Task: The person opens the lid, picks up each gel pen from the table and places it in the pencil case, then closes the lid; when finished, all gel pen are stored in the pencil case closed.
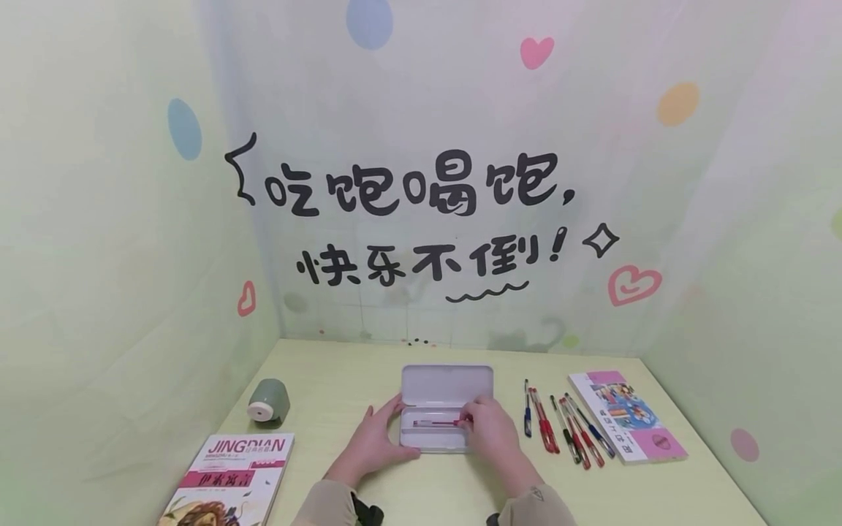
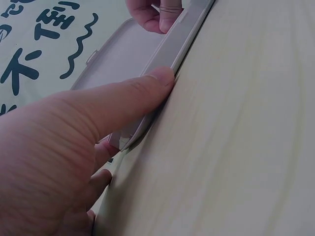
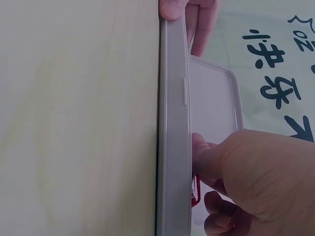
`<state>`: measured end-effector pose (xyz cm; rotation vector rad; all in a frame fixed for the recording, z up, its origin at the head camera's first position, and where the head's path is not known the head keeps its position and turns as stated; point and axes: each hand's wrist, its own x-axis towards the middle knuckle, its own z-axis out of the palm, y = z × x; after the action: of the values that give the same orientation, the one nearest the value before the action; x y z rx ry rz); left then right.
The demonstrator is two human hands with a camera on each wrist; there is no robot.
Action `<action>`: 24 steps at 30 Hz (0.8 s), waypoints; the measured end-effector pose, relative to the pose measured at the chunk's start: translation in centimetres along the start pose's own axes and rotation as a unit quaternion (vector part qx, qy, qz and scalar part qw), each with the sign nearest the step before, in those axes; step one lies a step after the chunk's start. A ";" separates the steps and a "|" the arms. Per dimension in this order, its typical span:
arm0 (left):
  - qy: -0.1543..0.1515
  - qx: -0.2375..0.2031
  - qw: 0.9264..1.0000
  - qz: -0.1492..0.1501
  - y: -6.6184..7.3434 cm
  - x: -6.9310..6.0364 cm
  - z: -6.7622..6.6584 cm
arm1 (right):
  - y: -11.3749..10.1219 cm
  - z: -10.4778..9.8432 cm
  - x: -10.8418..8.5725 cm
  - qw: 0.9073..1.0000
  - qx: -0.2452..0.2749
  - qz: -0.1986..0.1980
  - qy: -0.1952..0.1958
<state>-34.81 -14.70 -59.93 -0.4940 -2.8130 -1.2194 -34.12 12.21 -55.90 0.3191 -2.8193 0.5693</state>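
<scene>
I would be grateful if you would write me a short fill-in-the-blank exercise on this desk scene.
1. The right hand pinches a ____ pen.
2. The left hand holds the pencil case at its ____ end.
3. The lid is not closed but ____.
4. Loose pens lie between the pencil case and the pink-and-white ____.

Missing words: red; left; open; book.

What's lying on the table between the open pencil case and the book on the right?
Two loose groups of pens, each with red and blue ones, lie between the pencil case and that book; the head view shows this.
</scene>
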 end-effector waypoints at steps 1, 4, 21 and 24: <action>0.000 0.000 1.000 0.000 0.0 0.0 0.0 | 0.0 0.0 0.0 1.000 -0.001 0.000 -0.002; 0.001 0.003 1.000 0.001 -0.2 0.2 0.0 | 0.0 0.0 0.1 1.000 -0.001 0.000 -0.004; -0.002 0.004 1.000 -0.003 -0.1 0.1 0.1 | 4.0 -1.3 -1.3 0.994 0.044 0.072 0.063; -0.002 0.006 1.000 -0.002 -0.1 0.1 0.1 | 5.2 -2.2 -1.9 0.991 0.046 0.100 0.075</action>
<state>-34.93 -14.68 -60.10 -0.4926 -2.8240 -1.2032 -33.20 18.07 -56.29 0.0085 -2.7020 0.7338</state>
